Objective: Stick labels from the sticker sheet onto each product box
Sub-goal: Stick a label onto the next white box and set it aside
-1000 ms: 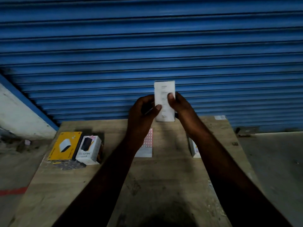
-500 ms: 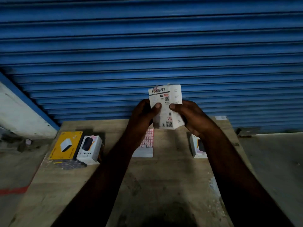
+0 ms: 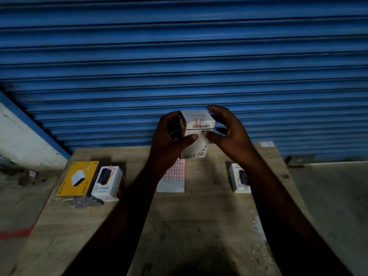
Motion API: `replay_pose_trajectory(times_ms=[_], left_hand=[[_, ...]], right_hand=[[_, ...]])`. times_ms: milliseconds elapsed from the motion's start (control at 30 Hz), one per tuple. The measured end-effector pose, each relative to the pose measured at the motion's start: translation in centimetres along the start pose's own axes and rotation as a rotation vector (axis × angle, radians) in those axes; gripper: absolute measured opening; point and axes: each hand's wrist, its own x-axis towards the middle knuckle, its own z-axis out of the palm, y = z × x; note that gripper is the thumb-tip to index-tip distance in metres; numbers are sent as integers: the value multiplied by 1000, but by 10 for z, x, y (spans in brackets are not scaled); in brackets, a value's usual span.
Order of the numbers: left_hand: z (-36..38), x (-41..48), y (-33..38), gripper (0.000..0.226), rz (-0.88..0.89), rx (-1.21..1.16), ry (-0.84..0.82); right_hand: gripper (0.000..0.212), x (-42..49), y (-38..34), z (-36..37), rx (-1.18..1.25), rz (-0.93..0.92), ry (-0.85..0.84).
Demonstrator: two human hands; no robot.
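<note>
I hold a white product box (image 3: pixel 199 126) up over the far part of the wooden table (image 3: pixel 199 216). My left hand (image 3: pixel 169 136) grips its left side, thumb across the front. My right hand (image 3: pixel 231 136) has its thumb on the front face and its fingers arched round the right top corner. A small red-edged label (image 3: pixel 198 122) sits at the box's top front edge. The sticker sheet (image 3: pixel 175 174), with rows of red-bordered labels, lies on the table below the box, partly hidden by my left wrist.
A yellow box (image 3: pixel 78 178) and a white box (image 3: pixel 106 183) lie side by side at the table's left. Another white box (image 3: pixel 238 180) lies at the right, partly behind my right forearm. A blue roller shutter (image 3: pixel 179 66) closes off the back.
The box has been turned in my hands from its narrow side to the printed face and now tips its top towards me. My right fingers have shifted up over the corner.
</note>
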Motion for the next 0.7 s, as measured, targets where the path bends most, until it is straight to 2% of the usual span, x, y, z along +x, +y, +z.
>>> replay_pose_trajectory(times_ms=[100, 200, 500, 700], left_hand=[[3, -1, -2, 68, 27, 37, -5], [2, -1, -2, 68, 14, 37, -9], [-4, -2, -3, 68, -29, 64, -35], [-8, -4, 0, 59, -66, 74, -92]], right_hand=[[27, 2, -7, 5, -70, -120, 37], [16, 4, -8, 8, -51, -118, 50], [10, 4, -14, 9, 80, -55, 12], [9, 2, -19, 7, 267, 91, -42]])
